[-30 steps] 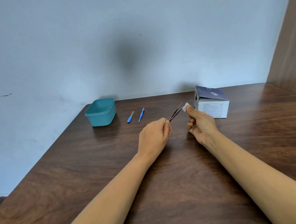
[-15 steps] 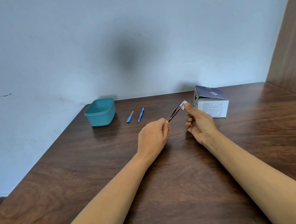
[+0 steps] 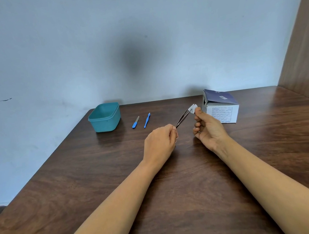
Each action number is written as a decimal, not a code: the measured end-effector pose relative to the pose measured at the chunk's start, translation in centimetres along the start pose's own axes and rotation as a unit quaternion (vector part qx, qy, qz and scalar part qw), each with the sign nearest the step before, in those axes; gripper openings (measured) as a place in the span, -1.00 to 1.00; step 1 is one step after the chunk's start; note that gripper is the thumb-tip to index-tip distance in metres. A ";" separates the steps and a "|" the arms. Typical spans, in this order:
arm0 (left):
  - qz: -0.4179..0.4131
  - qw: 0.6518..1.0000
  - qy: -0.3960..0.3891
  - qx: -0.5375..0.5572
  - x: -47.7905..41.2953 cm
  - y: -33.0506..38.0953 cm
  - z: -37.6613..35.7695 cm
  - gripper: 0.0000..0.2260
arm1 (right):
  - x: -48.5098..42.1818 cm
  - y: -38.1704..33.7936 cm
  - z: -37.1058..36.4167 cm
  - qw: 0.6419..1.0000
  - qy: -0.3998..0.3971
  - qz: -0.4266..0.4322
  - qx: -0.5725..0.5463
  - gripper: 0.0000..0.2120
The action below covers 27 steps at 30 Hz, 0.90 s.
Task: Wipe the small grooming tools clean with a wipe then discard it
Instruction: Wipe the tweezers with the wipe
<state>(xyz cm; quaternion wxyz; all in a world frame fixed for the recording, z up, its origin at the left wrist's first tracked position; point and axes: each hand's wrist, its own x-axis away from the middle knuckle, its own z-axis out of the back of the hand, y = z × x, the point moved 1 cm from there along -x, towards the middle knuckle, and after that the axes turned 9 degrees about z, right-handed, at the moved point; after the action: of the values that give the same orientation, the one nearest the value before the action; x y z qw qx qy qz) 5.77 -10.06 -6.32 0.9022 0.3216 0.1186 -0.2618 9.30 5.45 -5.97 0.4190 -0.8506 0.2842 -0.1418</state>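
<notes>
My left hand (image 3: pixel 160 142) grips the back end of dark metal tweezers (image 3: pixel 182 118), which point up and to the right above the table. My right hand (image 3: pixel 209 130) pinches a small white wipe (image 3: pixel 192 108) around the tweezers' tips. Two blue-handled grooming tools, a short one (image 3: pixel 135 122) and a longer one (image 3: pixel 147 120), lie side by side on the table beyond my left hand.
A teal plastic tub (image 3: pixel 105 117) stands open at the table's back left. A white and navy cardboard box (image 3: pixel 221 106) with its flap open sits just behind my right hand. A wooden panel (image 3: pixel 303 49) walls the right side; the brown table (image 3: pixel 174 172) ends at left.
My right hand has slid the wipe outward along the tweezers to their tips. My left hand has barely moved.
</notes>
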 end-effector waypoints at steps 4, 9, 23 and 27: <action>0.002 1.000 0.000 -0.009 0.0 0.0 -0.1 -0.75 | 0.0 0.1 0.0 1.000 -0.008 0.001 0.009 -0.90; -0.008 1.000 0.007 -0.026 -0.1 0.0 -0.2 -0.74 | 0.3 0.1 -0.2 0.999 -0.028 0.012 0.045 -0.94; -0.025 0.999 -0.002 -0.037 0.0 0.2 -0.1 -0.74 | 0.1 0.0 -0.1 0.998 -0.033 0.029 0.045 -0.95; -0.022 0.999 -0.001 -0.036 -0.1 0.1 -0.1 -0.74 | 0.1 0.0 -0.2 0.999 -0.014 0.030 0.042 -0.94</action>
<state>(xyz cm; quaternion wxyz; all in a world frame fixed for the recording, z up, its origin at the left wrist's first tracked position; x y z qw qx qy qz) 5.72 -9.91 -6.34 0.9073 0.2862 0.1339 -0.2776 9.27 5.26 -5.89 0.4622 -0.8255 0.2972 -0.1288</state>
